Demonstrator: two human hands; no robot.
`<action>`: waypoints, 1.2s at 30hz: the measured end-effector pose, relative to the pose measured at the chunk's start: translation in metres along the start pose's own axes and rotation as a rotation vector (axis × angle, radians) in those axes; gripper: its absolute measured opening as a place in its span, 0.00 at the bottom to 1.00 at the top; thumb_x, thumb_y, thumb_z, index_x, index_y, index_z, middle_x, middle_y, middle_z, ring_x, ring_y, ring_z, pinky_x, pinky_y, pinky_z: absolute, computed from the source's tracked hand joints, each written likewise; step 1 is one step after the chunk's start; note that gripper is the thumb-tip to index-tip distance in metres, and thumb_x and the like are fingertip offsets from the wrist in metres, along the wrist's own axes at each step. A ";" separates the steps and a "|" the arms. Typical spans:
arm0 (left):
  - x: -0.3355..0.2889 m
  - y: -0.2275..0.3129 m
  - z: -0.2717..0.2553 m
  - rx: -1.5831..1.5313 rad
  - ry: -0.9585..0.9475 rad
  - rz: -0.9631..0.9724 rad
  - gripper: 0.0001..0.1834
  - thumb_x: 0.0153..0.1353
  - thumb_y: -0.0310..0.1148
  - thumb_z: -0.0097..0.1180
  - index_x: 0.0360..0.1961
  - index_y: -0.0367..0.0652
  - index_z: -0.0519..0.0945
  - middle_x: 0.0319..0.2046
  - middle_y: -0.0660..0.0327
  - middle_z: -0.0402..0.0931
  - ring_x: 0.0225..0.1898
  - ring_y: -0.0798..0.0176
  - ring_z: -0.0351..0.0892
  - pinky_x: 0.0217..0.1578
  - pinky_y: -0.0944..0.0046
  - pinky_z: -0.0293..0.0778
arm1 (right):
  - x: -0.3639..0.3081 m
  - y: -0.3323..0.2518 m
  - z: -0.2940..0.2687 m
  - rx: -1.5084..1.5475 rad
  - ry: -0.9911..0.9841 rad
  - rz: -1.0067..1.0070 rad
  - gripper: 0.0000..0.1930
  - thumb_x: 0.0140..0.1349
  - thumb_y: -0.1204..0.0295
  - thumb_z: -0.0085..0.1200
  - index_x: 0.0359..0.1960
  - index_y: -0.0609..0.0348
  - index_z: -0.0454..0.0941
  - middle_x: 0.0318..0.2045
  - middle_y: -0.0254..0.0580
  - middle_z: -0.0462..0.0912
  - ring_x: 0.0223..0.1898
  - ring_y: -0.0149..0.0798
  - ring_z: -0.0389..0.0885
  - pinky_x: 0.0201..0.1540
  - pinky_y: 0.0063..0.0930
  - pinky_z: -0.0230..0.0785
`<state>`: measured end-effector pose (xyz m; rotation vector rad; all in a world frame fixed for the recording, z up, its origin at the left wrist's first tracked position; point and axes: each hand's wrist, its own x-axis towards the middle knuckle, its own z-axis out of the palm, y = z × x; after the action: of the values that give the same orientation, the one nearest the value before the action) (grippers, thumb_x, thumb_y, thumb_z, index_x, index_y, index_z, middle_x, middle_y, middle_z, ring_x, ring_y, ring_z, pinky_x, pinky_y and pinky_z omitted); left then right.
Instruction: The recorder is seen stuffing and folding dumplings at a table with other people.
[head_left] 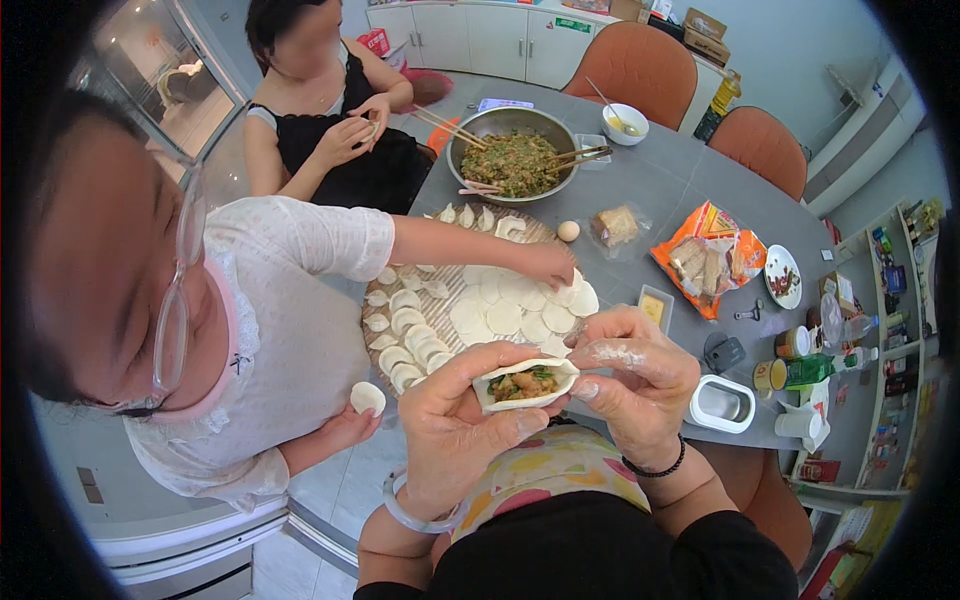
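Between my two hands is a dumpling, its wrapper folded up around a green and brown filling that still shows through the open top. My left hand cups it from the left, thumb along the near side. At the right end, the floury fingers of my right hand pinch the wrapper's edge. Just beyond lies a round board with flat round wrappers on its right part and finished dumplings in rows on its left. Farther back stands a metal bowl of filling with chopsticks in it.
At my left a person in white reaches over the wrappers, holding another wrapper. A second person sits beyond, hands together. Around the table are an egg, an orange food bag, a white container and several bottles.
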<state>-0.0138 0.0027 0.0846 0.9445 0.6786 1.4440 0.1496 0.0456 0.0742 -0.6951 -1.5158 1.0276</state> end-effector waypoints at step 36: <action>0.025 -0.013 0.016 0.392 -0.007 0.049 0.25 0.48 0.17 0.61 0.49 0.32 0.69 0.42 0.55 0.75 0.43 0.68 0.76 0.44 0.70 0.72 | 0.023 0.000 -0.027 -0.104 -0.072 -0.002 0.09 0.45 0.75 0.64 0.29 0.63 0.82 0.29 0.42 0.78 0.31 0.38 0.76 0.35 0.28 0.68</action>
<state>0.0080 0.0264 0.0854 1.2737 0.9609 1.3739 0.1717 0.0715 0.0843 -0.7359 -1.6415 0.9871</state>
